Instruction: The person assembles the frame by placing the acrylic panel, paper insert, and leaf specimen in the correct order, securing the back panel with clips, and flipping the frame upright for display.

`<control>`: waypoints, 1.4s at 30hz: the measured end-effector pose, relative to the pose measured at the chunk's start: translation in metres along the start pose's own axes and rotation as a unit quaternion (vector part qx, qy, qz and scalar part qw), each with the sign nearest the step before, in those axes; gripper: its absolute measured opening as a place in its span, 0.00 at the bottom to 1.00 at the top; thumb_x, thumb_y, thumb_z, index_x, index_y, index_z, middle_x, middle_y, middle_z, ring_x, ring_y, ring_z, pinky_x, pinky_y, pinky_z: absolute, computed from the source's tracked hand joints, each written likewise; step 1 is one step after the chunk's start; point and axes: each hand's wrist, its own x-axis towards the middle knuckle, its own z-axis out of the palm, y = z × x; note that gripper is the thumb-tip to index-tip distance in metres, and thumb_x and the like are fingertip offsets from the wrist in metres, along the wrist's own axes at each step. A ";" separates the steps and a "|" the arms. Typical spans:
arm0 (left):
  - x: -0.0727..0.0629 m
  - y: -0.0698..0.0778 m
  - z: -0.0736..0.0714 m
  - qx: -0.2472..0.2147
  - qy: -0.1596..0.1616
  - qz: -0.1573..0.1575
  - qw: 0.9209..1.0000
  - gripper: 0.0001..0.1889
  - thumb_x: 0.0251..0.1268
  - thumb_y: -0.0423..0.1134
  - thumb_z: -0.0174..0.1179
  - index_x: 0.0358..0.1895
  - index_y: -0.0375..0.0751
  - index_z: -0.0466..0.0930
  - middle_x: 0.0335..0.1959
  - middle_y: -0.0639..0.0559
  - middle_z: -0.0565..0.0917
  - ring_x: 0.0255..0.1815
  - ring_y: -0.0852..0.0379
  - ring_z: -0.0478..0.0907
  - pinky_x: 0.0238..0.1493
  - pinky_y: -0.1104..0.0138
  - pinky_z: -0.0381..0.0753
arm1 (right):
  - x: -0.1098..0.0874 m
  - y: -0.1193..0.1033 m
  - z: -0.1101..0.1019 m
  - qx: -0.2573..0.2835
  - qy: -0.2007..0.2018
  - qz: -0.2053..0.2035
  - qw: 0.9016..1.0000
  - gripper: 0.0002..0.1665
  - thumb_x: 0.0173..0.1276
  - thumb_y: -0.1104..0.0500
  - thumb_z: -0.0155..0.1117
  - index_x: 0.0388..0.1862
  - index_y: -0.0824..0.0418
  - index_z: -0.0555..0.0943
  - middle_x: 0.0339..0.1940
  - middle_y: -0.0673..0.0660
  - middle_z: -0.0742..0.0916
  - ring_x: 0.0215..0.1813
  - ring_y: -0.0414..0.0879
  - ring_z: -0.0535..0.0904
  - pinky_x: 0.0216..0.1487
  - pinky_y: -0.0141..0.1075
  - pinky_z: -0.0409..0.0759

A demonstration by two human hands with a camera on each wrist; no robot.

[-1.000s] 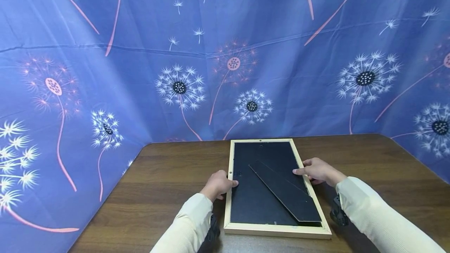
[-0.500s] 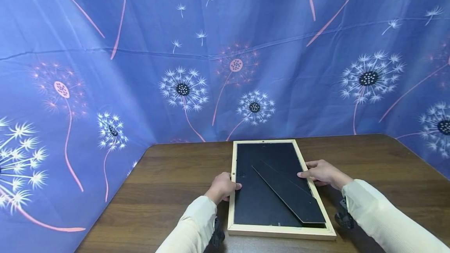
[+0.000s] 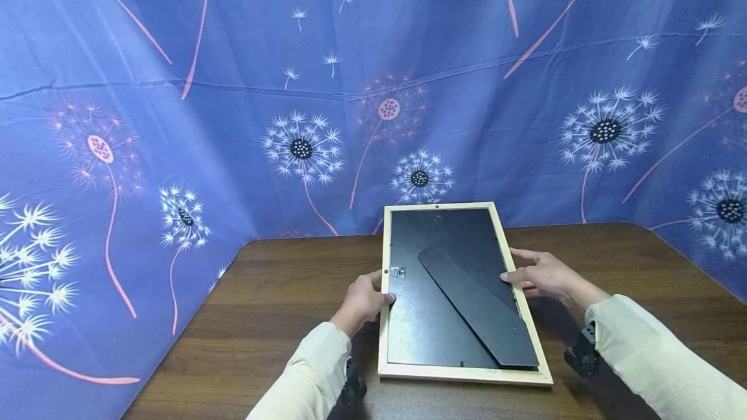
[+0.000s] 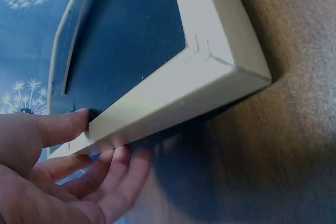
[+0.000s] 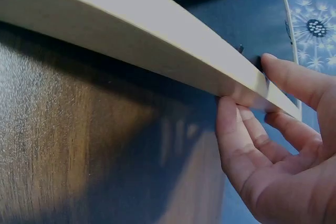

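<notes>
A picture frame (image 3: 420, 323) with a pale wooden border shows its black back, its far end tilted up off the table. A black easel stand (image 3: 478, 310) lies slantwise across that back. My left hand (image 3: 362, 301) grips the left border, thumb on top and fingers underneath, as the left wrist view also shows with the hand (image 4: 79, 171) at the side rail. On the opposite border my right hand (image 3: 545, 276) pinches the rail between thumb and fingers; in the right wrist view the right hand's fingertips (image 5: 227, 109) press the rail's outer side. The frame's front is hidden.
A brown wood-grain table (image 3: 280, 303) lies beneath the frame. Behind it and along the sides hangs a blue cloth (image 3: 222, 148) printed with dandelions. Dark wrist cameras (image 3: 583, 352) sit at the cuffs of pale sleeves.
The frame lay flat before; its far end has now risen, and light glints on the black back. Both hands kept their hold on the side borders.
</notes>
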 end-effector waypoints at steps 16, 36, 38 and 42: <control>0.002 0.009 -0.009 -0.028 0.030 0.043 0.998 0.42 0.59 0.21 0.68 0.78 0.45 0.65 0.36 0.43 0.82 0.31 0.54 0.81 0.24 0.61 0.84 | -0.011 -0.014 -0.005 -0.005 0.062 -0.075 0.995 0.52 0.71 0.60 0.69 0.82 0.67 0.47 0.67 0.80 0.73 0.48 0.46 0.85 0.47 0.43 0.87; 0.007 0.016 -0.010 -0.007 0.121 0.155 0.981 0.46 0.54 0.23 0.73 0.77 0.52 0.67 0.39 0.43 0.89 0.35 0.54 0.84 0.33 0.63 0.84 | -0.015 -0.028 -0.011 -0.036 0.130 -0.190 0.973 0.55 0.69 0.66 0.69 0.84 0.64 0.45 0.56 0.75 0.82 0.41 0.31 0.82 0.41 0.30 0.83; 0.007 0.017 -0.009 -0.008 0.127 0.160 0.979 0.46 0.54 0.23 0.73 0.77 0.53 0.66 0.41 0.42 0.88 0.36 0.52 0.85 0.34 0.61 0.85 | -0.016 -0.029 -0.011 -0.053 0.145 -0.196 0.968 0.55 0.69 0.65 0.70 0.84 0.63 0.46 0.58 0.77 0.81 0.41 0.29 0.81 0.40 0.28 0.82; 0.007 0.019 -0.008 -0.019 0.130 0.170 0.977 0.47 0.55 0.22 0.72 0.78 0.55 0.65 0.43 0.40 0.88 0.38 0.50 0.86 0.37 0.58 0.86 | -0.017 -0.031 -0.010 -0.082 0.178 -0.214 0.957 0.54 0.68 0.64 0.71 0.84 0.62 0.49 0.58 0.79 0.80 0.41 0.25 0.78 0.38 0.26 0.81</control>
